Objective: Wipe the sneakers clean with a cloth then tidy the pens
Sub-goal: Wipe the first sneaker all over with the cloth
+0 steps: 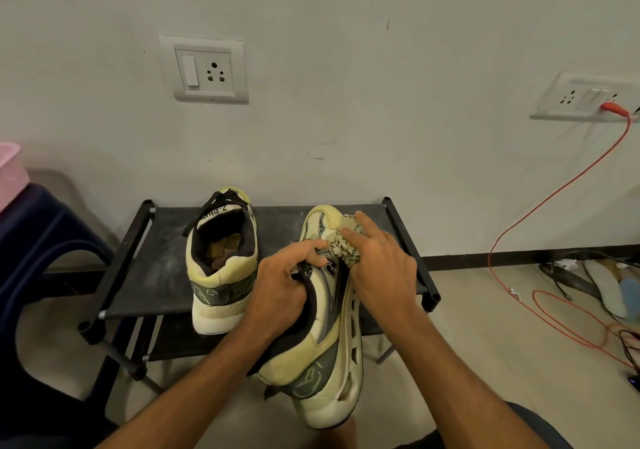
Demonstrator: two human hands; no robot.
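You are holding one sneaker (325, 362) in the lower centre of the frame, tipped on its side with the sole facing right and the toe pointing up towards the wall. Your left hand (287, 282) is gripping it at the collar, fingers curled into the opening beside the laces. Your right hand (381, 268) is pressing a bunched, pale cloth (344, 247) against the upper near the toe, fingers bent over the cloth and the index finger lying straighter than the rest (the thumb is hidden, so you cannot tell how it is lying). The second sneaker (221, 268) is standing upright left of centre on the black rack (138, 275), heel towards you. An orange cable (554, 199) is hanging from the wall socket (585, 96) at the right edge.
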